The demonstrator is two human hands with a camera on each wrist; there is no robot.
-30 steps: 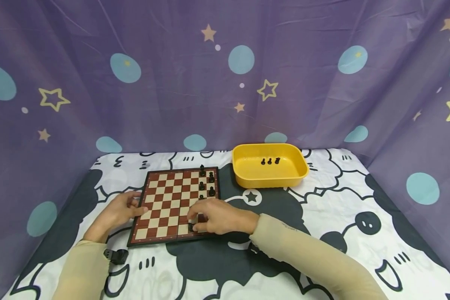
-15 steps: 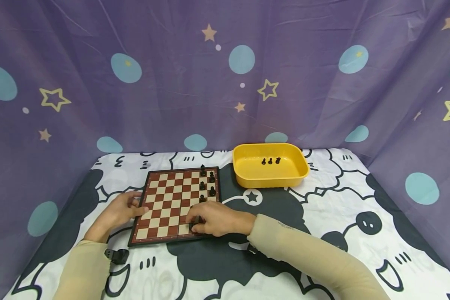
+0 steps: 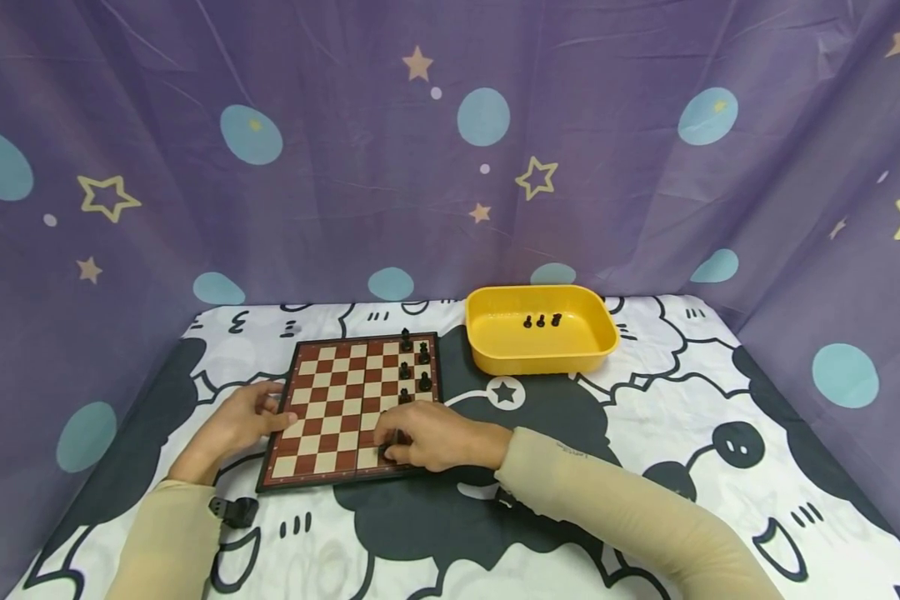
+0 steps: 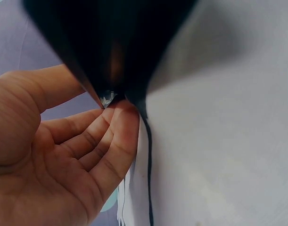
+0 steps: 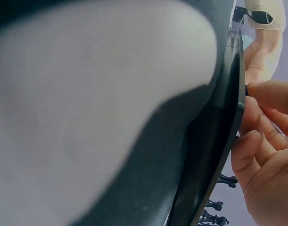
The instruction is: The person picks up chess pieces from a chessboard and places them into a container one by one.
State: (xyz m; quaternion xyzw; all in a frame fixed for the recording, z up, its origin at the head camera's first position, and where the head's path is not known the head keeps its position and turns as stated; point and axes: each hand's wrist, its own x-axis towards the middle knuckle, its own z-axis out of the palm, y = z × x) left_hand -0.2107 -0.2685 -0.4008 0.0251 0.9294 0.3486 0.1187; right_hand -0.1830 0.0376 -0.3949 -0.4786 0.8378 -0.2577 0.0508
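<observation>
A red-and-cream chessboard (image 3: 322, 408) lies in the head view, its dark border around the squares. My left hand (image 3: 240, 421) holds its left edge, thumb on top and fingers beneath; the left wrist view shows the fingers (image 4: 122, 125) against the board's underside. Near the board's front right, my right hand (image 3: 435, 433) pinches a small black chess piece (image 3: 384, 452), mostly hidden by the fingers, so its kind cannot be told. Several black chess pieces (image 3: 424, 382) stand upright on the right-hand squares beyond that hand. Some also stick out from the board in the right wrist view.
Behind the board and to its right stands a yellow tray (image 3: 543, 365) with three small black pieces (image 3: 541, 321) inside. A black-and-white cartoon cloth (image 3: 525, 517) covers the table. A purple curtain (image 3: 330, 208) hangs along the back and sides.
My right hand has shifted slightly toward the board's front edge, so the black piece just behind it shows more. The left hand keeps its place on the board.
</observation>
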